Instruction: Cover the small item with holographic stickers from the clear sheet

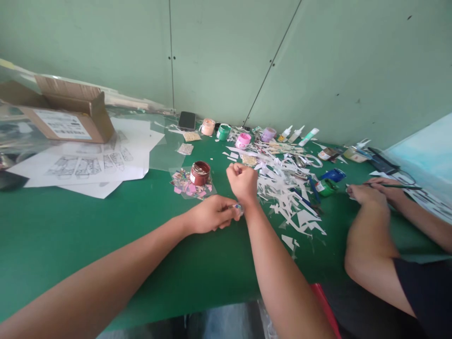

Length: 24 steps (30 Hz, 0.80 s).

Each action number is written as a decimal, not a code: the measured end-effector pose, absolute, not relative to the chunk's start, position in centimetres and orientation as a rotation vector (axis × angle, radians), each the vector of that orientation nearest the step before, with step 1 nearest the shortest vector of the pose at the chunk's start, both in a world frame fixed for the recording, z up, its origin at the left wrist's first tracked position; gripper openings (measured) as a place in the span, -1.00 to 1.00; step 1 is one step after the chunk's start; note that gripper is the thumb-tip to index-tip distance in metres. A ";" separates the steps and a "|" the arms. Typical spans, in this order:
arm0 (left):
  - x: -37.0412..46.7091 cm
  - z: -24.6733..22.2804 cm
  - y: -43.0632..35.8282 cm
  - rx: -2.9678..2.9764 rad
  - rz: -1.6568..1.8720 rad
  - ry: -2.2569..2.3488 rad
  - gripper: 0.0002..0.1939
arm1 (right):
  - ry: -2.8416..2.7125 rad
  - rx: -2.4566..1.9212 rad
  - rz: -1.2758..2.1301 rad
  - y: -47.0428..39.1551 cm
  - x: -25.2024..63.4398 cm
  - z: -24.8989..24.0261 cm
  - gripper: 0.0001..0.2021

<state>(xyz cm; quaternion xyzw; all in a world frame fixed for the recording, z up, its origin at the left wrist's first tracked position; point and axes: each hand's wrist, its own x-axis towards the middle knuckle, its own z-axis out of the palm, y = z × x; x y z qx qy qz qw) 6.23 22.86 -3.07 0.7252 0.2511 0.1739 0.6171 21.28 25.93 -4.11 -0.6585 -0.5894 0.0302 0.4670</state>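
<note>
My left hand [212,213] rests on the green table [70,226] and pinches a small shiny piece [237,206] at its fingertips, right against my right wrist. My right hand [243,181] is closed in a fist above the table, just behind that piece; what it holds, if anything, is hidden. A dark red jar [199,173] stands on a clear sheet strewn with pink and shiny scraps [187,185], a little left of my right hand.
White paper cuttings [286,188] litter the table to the right. Small paint pots [243,140], glue bottles [296,134] and a phone [187,120] line the back. A cardboard box [67,115] and printed sheets [88,165] lie at left. Another person's arms [374,207] work at right.
</note>
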 end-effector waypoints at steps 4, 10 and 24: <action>6.4 -3.4 23.0 1.592 0.557 0.594 -0.67 | -1.191 -1.525 0.133 26.4 22.2 -3.8 -0.55; 5.9 -3.1 24.2 1.398 0.795 0.590 -0.66 | -1.296 -1.302 0.193 26.2 21.7 -4.4 -0.56; 5.6 -3.0 24.4 1.436 0.762 0.613 -0.61 | -1.907 -1.141 0.420 25.0 22.0 -4.0 -0.74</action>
